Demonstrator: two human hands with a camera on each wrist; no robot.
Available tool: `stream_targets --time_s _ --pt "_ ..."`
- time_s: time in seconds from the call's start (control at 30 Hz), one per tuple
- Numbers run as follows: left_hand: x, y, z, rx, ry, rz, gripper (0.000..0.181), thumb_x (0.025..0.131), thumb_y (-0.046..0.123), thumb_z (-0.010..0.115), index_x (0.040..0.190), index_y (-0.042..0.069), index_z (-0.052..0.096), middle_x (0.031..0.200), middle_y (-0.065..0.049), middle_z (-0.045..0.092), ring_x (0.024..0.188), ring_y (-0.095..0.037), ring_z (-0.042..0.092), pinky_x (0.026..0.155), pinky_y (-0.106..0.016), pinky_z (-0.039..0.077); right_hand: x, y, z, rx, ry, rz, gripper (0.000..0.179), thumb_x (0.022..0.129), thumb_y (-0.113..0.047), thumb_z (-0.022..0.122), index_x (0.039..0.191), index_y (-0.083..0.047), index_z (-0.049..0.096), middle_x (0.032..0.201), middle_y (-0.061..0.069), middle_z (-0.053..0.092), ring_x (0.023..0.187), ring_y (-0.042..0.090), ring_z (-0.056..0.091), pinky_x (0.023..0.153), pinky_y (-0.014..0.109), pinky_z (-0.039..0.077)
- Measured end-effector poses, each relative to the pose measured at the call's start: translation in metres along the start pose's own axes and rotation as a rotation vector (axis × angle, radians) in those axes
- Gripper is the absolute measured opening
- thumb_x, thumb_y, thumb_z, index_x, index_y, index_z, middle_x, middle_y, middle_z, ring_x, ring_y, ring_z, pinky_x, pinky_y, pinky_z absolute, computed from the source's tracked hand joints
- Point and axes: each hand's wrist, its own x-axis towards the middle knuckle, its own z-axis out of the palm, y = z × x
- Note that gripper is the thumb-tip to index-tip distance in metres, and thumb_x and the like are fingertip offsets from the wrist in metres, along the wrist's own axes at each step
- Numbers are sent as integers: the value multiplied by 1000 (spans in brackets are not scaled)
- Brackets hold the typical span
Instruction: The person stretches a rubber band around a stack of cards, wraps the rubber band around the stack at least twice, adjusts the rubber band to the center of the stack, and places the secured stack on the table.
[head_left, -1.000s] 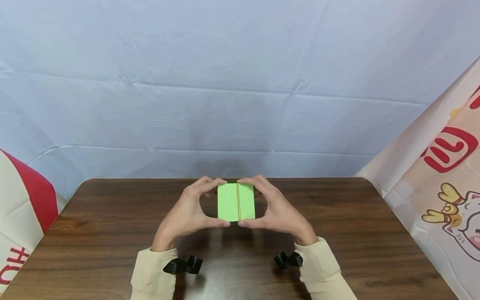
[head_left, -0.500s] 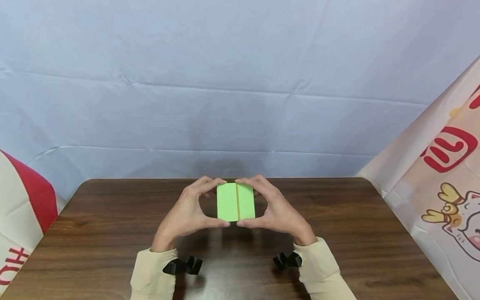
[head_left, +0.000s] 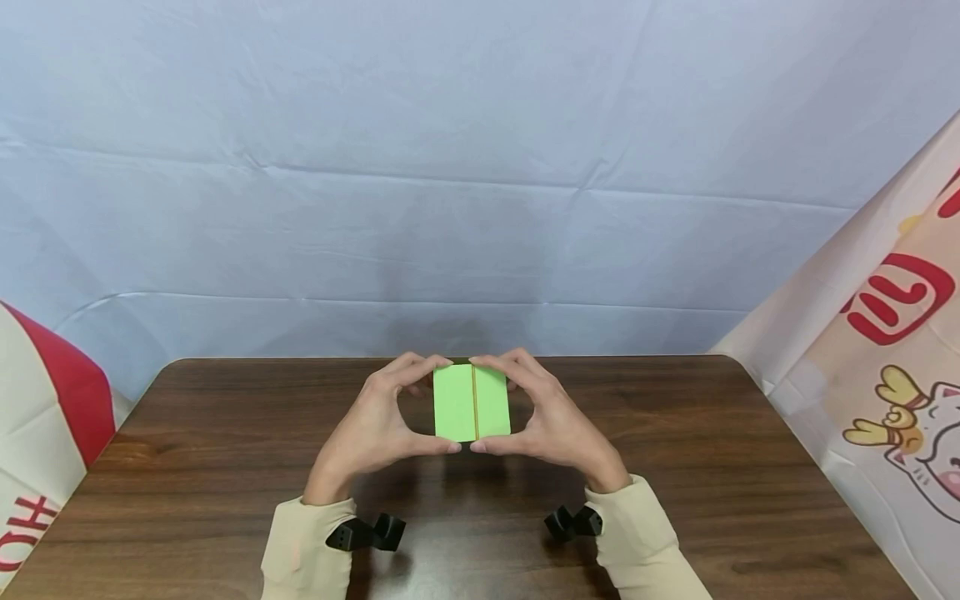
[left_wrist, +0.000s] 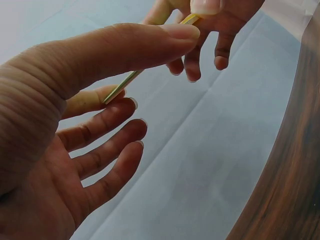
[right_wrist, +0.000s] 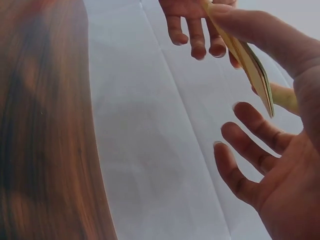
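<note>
A thin, light green square stack of paper point(head_left: 454, 404) is held up over the table between both hands. A narrow tan rubber band point(head_left: 475, 404) runs down its face, right of the middle. My left hand point(head_left: 372, 421) pinches the left part, thumb on the near edge and index finger on the far edge. On the right part my right hand point(head_left: 558, 417) pinches in the same way. The right wrist view shows the layered edge of the stack point(right_wrist: 252, 67), tilted. In the left wrist view the stack point(left_wrist: 122, 86) appears as a slim strip behind the thumb.
Below the hands lies a dark brown wooden table point(head_left: 225, 458) with rounded far corners. A pale blue-grey cloth point(head_left: 450, 167) hangs behind it. Printed cloths point(head_left: 892, 375) flank the sides. Black wrist cameras point(head_left: 365, 533) sit at the beige cuffs.
The right hand has shifted very slightly left, its thumb tip closer to the left thumb. The rubber band's two strands look closer together. Both hands keep their hold.
</note>
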Motion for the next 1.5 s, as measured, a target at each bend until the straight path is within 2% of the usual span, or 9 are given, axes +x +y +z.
stream_targets --time_s 0.1,0.23,0.6,0.73,0.83,1.13,1.5 --pt "0 0 0 -2 -6 -4 84 61 17 100 136 14 63 113 7 61 98 -27 63 86 -34 51 -1 0 -2 -8 -18 8 91 69 -33 96 148 -23 50 122 -5 52 110 15 53 92 37 50" --pt "0 -1 0 -1 -13 -13 84 60 18 100 136 15 63 113 7 61 98 -20 61 86 -37 52 -1 -1 -5 -13 -34 19 91 70 -31 96 148 -24 51 124 -6 51 113 15 52 93 39 49" --pt "-1 -1 0 10 29 26 85 58 19 101 134 14 65 111 8 63 93 -17 64 83 -38 53 0 -2 3 12 25 -12 87 69 -31 96 145 -24 53 120 -4 52 111 16 54 95 42 51" --pt "-1 -2 0 3 35 32 85 57 19 101 133 13 66 111 7 64 95 -22 65 83 -40 53 0 -4 4 8 38 -12 88 68 -31 97 144 -24 54 119 -4 52 110 15 55 95 42 51" --pt "-1 -2 0 -3 35 30 85 57 19 102 134 13 66 113 6 66 96 -25 65 83 -39 54 0 -4 5 6 39 -14 88 68 -30 97 144 -24 54 118 -3 52 110 15 55 94 42 51" --pt "-1 0 -1 -26 32 37 86 56 19 102 134 17 66 115 8 66 100 -15 61 84 -37 53 0 -4 4 44 35 -21 86 69 -28 97 144 -24 54 119 -4 53 111 16 55 94 42 50" --pt "-2 0 -1 -49 39 50 84 58 20 101 134 15 66 114 6 67 97 -19 62 84 -37 53 0 -4 4 70 32 -26 88 68 -24 97 145 -23 55 119 -4 53 112 17 55 96 43 49"
